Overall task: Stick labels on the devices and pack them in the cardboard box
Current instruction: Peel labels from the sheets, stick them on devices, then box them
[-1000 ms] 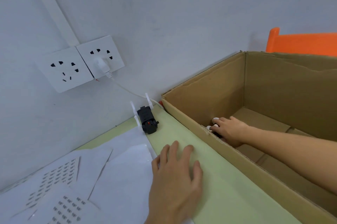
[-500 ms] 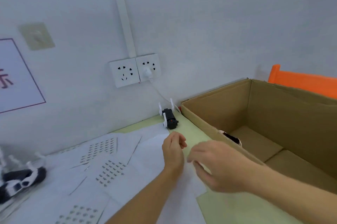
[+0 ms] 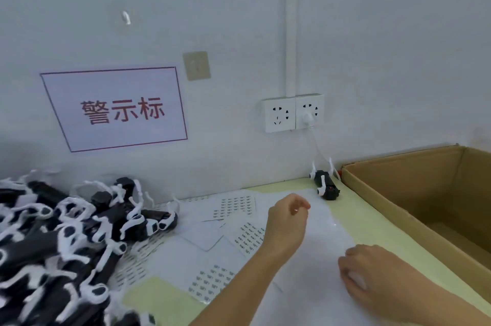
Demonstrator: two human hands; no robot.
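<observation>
Hands above label sheets, devices to either side.
Head view: left hand (image 3: 288, 219) loosely curled, holding nothing visible; right hand (image 3: 372, 275) curled, contents unclear. Device pile (image 3: 66, 232) at nine o'clock, single device (image 3: 325, 187) at one o'clock beside cardboard box (image 3: 398, 200); label sheets (image 3: 236, 206) cover the tabletop (image 3: 372, 222).

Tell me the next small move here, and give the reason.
Probably the left hand should reach left to the pile of devices and pick one up. Both hands look empty: the left is loosely curled above the label sheets and the right hand rests on white paper. The cardboard box stands open, so a fresh device to label seems the next need.
</observation>
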